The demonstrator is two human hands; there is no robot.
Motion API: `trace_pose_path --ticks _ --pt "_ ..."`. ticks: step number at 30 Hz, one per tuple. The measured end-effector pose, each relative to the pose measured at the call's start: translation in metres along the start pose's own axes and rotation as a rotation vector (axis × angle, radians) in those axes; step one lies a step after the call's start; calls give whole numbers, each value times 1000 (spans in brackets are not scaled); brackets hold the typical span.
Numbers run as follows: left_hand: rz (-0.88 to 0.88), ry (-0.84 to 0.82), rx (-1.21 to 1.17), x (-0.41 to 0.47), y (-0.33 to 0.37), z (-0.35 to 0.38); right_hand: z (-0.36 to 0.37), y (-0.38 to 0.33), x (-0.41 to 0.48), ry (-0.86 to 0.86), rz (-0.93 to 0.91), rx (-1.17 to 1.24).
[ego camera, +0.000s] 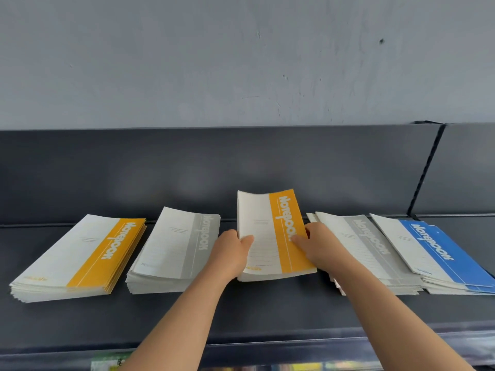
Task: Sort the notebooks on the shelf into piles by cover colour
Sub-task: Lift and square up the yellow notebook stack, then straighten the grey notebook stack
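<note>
Grey wall (pixel 241 62) behind, dark shelf (pixel 187 311) below, five lots of notebooks in a row; head view only. Far left, orange pile (pixel 80 259); next, grey pile (pixel 175 250); centre, orange-covered bundle (pixel 273 236) tipped up at its far end, clamped at both edges; left hand (pixel 231 253) closed on the white edge, thumb on top; right hand (pixel 320 247) closed on the orange edge, fingers over the cover. Right of that, second grey pile (pixel 367 247), rather fanned, touching the blue pile (pixel 434 253). Best carried level to the far-left orange pile, probably over the grey one (no dragging); squeezed evenly so nothing slips out; set down square, edges aligned.
</note>
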State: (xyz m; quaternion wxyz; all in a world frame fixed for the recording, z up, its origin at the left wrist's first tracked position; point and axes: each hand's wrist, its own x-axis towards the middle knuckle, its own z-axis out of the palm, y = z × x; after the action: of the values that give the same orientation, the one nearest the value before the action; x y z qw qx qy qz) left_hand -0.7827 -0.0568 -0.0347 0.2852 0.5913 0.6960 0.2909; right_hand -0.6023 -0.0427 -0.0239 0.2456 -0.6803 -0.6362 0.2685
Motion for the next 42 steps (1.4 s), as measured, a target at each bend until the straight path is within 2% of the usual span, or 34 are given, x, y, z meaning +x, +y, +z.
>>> trace_pose_path --ticks 7,18,26,30,34,37,40,42 --pt "-52 0 134 -2 4 2 16 0 6 -88 48 -198" --pt "-66 94 203 0 7 7 19 5 6 13 52 -276" --pt "72 237 246 -18 13 -8 0 0 -16 233 -159 -323" --pt "194 292 126 -25 23 3 -14 27 -18 303 -161 -333" --pt "218 110 -8 -26 54 38 -47 71 -16 314 -84 -416" --pt "140 -61 -72 -27 89 64 -79 100 -11 278 -25 -455" --pt "9 -224 -84 -24 116 91 -96 126 0 157 8 -474" --pt "-47 -237 -89 -19 126 104 -102 142 7 61 -4 -472"
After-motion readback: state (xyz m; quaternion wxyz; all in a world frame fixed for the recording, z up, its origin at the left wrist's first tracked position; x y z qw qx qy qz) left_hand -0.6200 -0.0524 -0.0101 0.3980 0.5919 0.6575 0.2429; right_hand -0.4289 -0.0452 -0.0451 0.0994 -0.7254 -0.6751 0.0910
